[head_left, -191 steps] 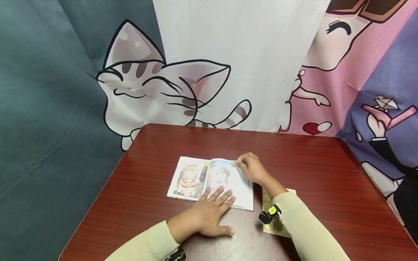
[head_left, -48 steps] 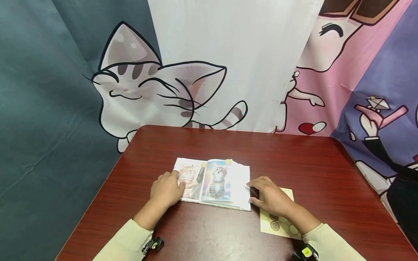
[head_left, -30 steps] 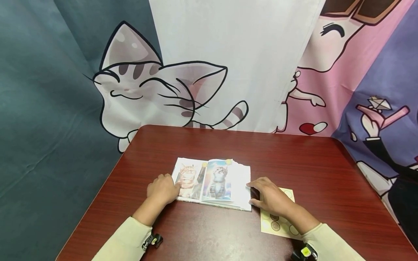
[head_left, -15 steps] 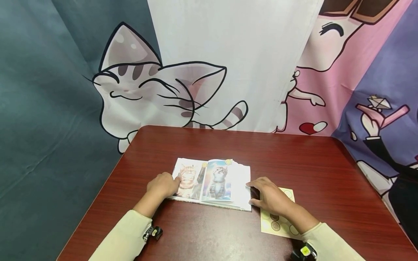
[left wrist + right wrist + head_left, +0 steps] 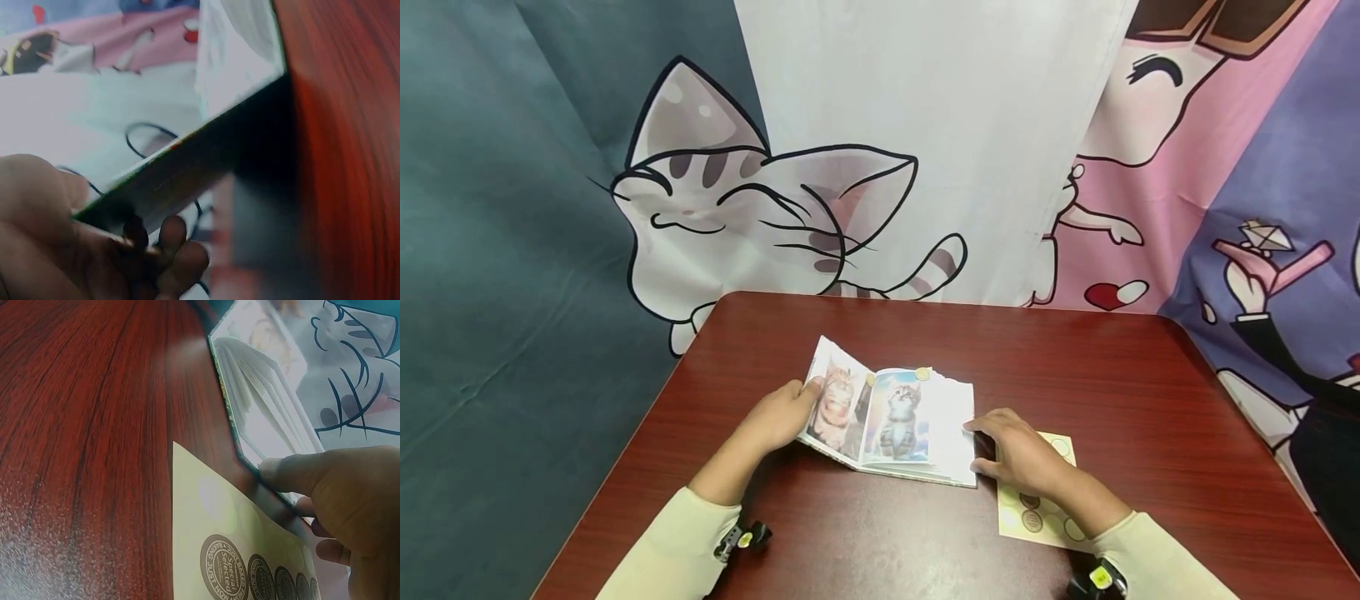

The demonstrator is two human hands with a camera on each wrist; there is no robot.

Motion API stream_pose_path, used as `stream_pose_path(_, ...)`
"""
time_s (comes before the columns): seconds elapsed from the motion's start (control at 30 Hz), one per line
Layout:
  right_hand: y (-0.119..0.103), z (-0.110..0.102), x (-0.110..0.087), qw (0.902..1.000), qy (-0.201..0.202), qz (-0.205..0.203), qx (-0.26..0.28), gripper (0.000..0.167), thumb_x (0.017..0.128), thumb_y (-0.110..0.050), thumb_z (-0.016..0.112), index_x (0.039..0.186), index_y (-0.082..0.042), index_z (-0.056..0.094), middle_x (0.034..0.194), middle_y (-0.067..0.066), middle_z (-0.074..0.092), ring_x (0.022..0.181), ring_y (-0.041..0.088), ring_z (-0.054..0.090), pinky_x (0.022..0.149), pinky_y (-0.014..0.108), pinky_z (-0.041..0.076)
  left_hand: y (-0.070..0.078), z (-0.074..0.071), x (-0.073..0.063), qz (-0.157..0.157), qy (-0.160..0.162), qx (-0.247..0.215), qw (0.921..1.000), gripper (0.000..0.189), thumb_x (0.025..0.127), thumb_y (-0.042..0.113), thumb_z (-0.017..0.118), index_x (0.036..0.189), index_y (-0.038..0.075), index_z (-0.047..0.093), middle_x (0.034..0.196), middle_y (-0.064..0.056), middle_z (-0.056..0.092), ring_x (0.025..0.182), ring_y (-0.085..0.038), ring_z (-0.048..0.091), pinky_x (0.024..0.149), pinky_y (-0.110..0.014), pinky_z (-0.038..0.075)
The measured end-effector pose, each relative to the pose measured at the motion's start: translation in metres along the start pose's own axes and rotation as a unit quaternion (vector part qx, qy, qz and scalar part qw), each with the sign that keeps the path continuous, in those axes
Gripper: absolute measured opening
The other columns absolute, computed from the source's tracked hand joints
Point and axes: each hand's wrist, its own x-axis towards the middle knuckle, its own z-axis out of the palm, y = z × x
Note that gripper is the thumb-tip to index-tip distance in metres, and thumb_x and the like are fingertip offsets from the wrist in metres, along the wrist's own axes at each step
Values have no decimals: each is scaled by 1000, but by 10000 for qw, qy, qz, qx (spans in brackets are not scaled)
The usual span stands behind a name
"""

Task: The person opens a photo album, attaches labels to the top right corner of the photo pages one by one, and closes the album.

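An open picture book (image 5: 951,425) lies on the table, a kitten picture on each side and a small round gold sticker (image 5: 922,374) at the top of the right-hand page. My left hand (image 5: 782,412) grips its left cover, thumb on the page and fingers curled beneath, as the left wrist view shows. That cover (image 5: 181,169) is tilted up off the table. At the book's right edge, my right hand (image 5: 1026,454) holds the border between thumb and fingers; the right half stays flat. Partly under the right hand is a yellow sticker sheet (image 5: 206,500) with round printed labels.
The brown wooden table (image 5: 880,533) reaches back to a hanging cloth (image 5: 1000,125) with cartoon cats. A dark camera is strapped to each wrist. Someone's dark clothing (image 5: 1330,475) shows at the far right.
Earlier, the right hand was at the page's top sticker and the left lay flat at the book. Now both hold its sides, and the left cover has been raised from the table.
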Motion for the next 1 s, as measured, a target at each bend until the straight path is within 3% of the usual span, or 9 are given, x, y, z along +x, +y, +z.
stream_pose_path(0.13,0,0,0,9999,-89,79,73,54,79,-22,89,127,-10,68,114,3,67,114,24,58,94,47,51,21,4,-11,509,-191,-486,9973,67,109,57,28,136,3,59,127,-17,64,121,-33,57,103,-56,43)
stream_pose_path(0.27,1,1,-1,9997,-141,122,132,53,80,-21,89,127,-10,68,115,3,67,114,24,58,94,46,51,36,15,-18,846,-416,-598,9937,72,109,57,26,149,2,51,147,-16,54,141,-34,43,116,-55,32)
stream_pose_path(0.4,1,2,-1,9997,-126,101,207,53,80,-21,89,127,-11,68,115,2,67,115,24,57,94,46,51,45,28,-20,1146,-637,-398,9906,66,110,54,28,141,5,60,139,-14,61,138,-32,47,114,-53,36)
stream_pose_path(0.53,1,4,-1,9996,-58,68,253,51,80,-20,89,127,-11,68,115,2,67,114,23,58,93,45,51,47,40,-20,1383,-893,-117,9863,63,110,54,31,141,7,59,136,-14,60,136,-33,47,110,-54,38)
stream_pose_path(0.67,-1,8,1,9996,44,-69,280,50,80,-20,89,125,-11,69,115,2,68,113,23,59,92,43,52,48,48,-22,1358,-1116,-10,9844,64,108,58,32,144,12,56,136,-13,59,137,-33,46,108,-56,39)
stream_pose_path(0.83,-4,11,3,9994,88,-180,290,49,81,-20,88,125,-11,69,116,3,68,113,23,59,91,42,52,49,51,-24,1346,-1031,2,9855,60,108,56,35,145,14,57,133,-10,61,133,-31,47,105,-57,41)
stream_pose_path(1.0,-7,13,5,9995,19,-98,310,50,82,-22,88,127,-12,68,118,3,68,115,24,59,91,44,53,51,54,-24,1580,-759,66,9845,49,110,50,38,128,15,68,109,2,66,118,-23,49,98,-52,43)
